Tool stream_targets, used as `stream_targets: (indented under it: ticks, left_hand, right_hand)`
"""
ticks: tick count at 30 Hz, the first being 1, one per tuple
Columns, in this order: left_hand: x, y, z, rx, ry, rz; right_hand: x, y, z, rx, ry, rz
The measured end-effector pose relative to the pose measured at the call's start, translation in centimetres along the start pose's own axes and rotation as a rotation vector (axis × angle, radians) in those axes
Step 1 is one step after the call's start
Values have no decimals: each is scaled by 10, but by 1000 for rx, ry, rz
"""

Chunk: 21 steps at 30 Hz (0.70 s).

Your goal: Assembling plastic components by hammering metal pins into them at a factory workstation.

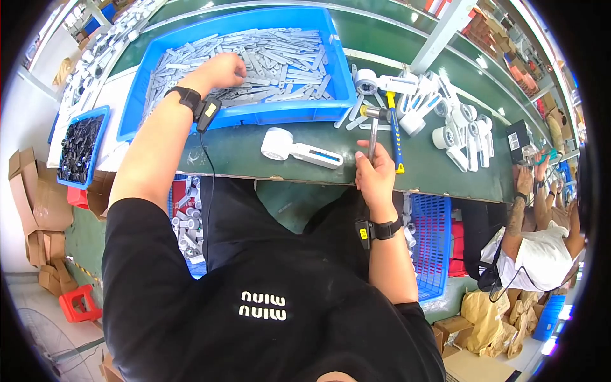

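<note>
My left hand (224,70) is over the blue bin (254,116), which holds many flat grey strips (273,60). Its fingers are curled; whatever may be between them is hidden. In my right hand (377,173), fingers wrapped round it, is a hammer (373,134) with a metal shaft and a short cylindrical head, pointing away from me. A tool with a yellow-and-blue handle (396,137) lies just right of that hammer. Between my hands, a white round-headed part with a flat handle (299,149) rests on the green table (235,149).
More white round-headed parts (464,124) are heaped on the right. A small blue tray (98,153) of black pieces stands at the far left. Under the table edge is a blue basket (429,242). A co-worker (541,254) in white sits at the far right. A cable (210,165) hangs from my left wrist.
</note>
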<state>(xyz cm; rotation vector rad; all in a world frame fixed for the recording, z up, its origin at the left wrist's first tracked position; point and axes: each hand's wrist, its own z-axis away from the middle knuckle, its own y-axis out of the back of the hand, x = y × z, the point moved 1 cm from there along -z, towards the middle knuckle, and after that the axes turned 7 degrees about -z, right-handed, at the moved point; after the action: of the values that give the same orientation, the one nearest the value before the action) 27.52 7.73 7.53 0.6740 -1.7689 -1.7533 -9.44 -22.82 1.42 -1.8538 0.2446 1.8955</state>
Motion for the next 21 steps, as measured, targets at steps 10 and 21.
stream_targets:
  ticks: [10, 21]
  left_hand:
    - [18, 11, -2, 85, -188, 15]
    - [150, 44, 68, 440, -147, -60]
  right_hand:
    - [1, 2, 1, -20, 12, 53]
    - [2, 2, -3, -55, 137, 295]
